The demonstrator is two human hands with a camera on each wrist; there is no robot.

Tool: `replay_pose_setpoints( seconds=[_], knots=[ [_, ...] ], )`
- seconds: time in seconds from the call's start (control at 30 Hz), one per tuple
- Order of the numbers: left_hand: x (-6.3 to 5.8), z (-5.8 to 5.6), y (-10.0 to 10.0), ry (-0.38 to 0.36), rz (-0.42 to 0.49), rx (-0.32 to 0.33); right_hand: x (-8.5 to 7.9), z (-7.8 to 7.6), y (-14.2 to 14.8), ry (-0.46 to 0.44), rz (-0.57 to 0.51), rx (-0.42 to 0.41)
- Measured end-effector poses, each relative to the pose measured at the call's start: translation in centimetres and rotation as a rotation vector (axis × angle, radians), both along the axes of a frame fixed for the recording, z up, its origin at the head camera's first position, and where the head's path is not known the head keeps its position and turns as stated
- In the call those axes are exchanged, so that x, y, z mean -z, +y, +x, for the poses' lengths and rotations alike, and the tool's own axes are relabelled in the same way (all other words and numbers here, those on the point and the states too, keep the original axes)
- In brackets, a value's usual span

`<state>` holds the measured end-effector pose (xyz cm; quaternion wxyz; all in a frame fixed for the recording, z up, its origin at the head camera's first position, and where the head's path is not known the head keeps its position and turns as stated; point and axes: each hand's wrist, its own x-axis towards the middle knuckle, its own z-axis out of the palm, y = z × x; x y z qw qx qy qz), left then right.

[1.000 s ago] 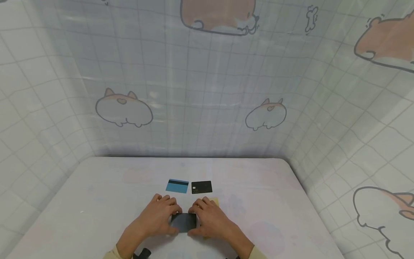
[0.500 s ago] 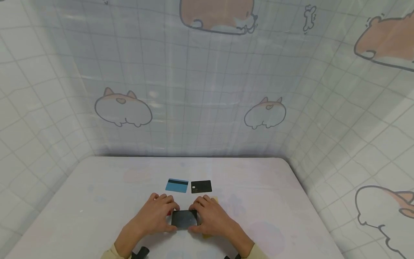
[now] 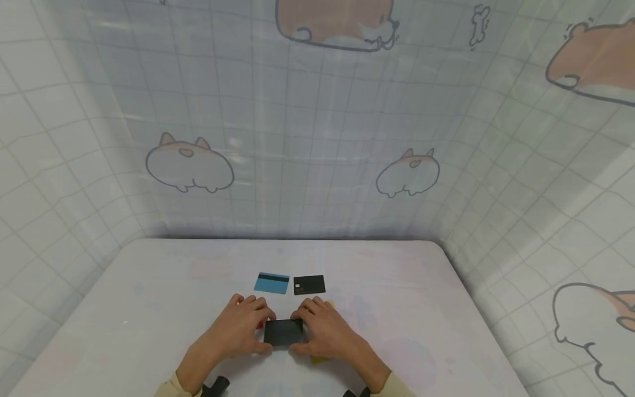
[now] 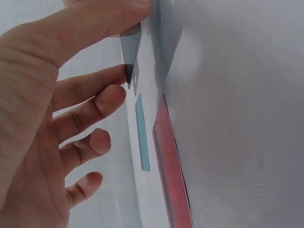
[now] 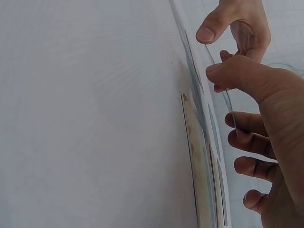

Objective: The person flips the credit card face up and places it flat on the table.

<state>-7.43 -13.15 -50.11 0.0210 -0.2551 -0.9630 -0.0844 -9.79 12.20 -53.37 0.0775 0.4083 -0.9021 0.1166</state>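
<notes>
Between my two hands is a glossy dark grey card point(image 3: 284, 332), raised above the white table. My left hand point(image 3: 238, 328) pinches its left end with thumb and forefinger; the other fingers are loosely bent in the left wrist view. The right end is pinched by my right hand point(image 3: 327, 333), thumb on the near edge and fingertips on the far edge. In the right wrist view the card point(image 5: 230, 109) shows nearly edge-on. A red card point(image 4: 172, 175) with a dark stripe lies below my left hand. Under my right hand is a yellow card point(image 5: 195, 161), mostly hidden in the head view.
Beyond the hands, a blue card point(image 3: 272, 284) with a black stripe lies beside a black card point(image 3: 309, 285) with a chip. The table point(image 3: 149, 292) has rounded far corners. Curtains point(image 3: 317, 138) printed with cartoon dogs hang behind it and on both sides.
The dark grey card has shifted slightly away from the person and changed its tilt, its sheen now darker. Both hands keep their hold. A bit of the red card has come into view beside the left fingers.
</notes>
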Motion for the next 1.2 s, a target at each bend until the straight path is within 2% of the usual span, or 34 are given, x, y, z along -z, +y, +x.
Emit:
replay_pose_setpoints(
  seconds=[0.33,0.7,1.0,1.2],
  knots=[
    [0.0,-0.2,0.0,0.022,0.002,-0.014,-0.5,-0.3,0.0,-0.004,-0.021,0.024],
    [-0.4,-0.5,-0.2,0.010,-0.012,-0.048,-0.5,-0.8,-0.1,0.006,-0.033,0.058],
    [-0.3,-1.1,-0.6,0.029,-0.028,-0.003,-0.4,-1.2,-0.4,-0.023,-0.071,0.072],
    [-0.2,-1.5,-0.7,0.030,-0.022,0.003,-0.2,-1.5,-0.6,-0.036,-0.107,0.066]
  ],
)
